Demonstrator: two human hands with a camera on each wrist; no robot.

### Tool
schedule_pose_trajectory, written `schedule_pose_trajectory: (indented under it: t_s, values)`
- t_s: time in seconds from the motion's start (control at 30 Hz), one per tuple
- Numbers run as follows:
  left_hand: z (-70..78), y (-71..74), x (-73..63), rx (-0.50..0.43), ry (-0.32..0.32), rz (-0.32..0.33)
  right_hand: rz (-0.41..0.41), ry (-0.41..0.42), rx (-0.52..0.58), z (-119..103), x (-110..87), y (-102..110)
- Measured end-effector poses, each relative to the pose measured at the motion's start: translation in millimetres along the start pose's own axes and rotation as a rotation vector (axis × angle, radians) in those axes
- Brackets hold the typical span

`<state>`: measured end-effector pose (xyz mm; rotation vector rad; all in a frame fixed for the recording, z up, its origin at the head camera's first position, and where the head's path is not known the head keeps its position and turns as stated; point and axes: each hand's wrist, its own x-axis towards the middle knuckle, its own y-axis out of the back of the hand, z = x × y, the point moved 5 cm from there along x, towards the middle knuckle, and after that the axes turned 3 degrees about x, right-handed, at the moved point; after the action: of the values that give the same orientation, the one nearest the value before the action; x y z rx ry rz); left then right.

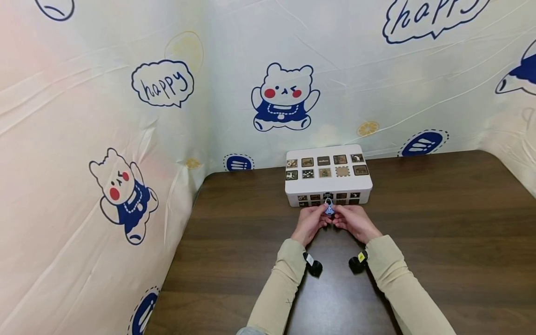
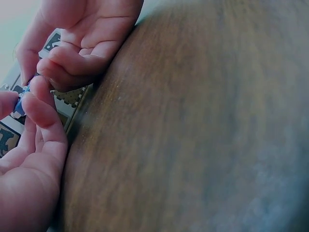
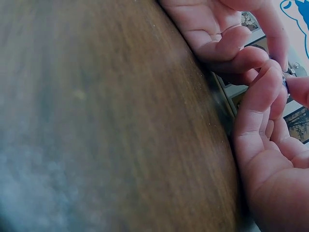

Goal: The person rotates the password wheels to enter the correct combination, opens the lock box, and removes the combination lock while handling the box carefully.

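Observation:
A small blue padlock (image 1: 330, 211) with a light shackle is at the front of a white tin box (image 1: 328, 186), right by the box's front clasp (image 1: 328, 195). My left hand (image 1: 310, 224) pinches the padlock from the left between thumb and fingers. From the other side, my right hand (image 1: 355, 222) pinches it too, the fingertips of both hands meeting around its body. In the left wrist view a blue edge of the padlock (image 2: 21, 100) shows between the fingers; the rest is covered. Little of it shows in the right wrist view.
The dark wooden table (image 1: 234, 251) carries the box near its back edge. Small square pictures cover the box's lid and front. A pale curtain (image 1: 226, 83) with printed bears surrounds the table at the back and sides. A small black camera sits at each wrist.

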<state>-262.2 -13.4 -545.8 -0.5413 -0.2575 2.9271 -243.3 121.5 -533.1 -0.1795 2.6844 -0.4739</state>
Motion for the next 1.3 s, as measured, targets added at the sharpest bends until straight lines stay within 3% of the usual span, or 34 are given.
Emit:
schedule_pose_trajectory:
  t_s: [1.3]
  values:
    - [-1.6,-1.8,-1.0,-0.018,-0.036,-0.027,0.007,0.02,0.002,0.9,-0.5,-0.9]
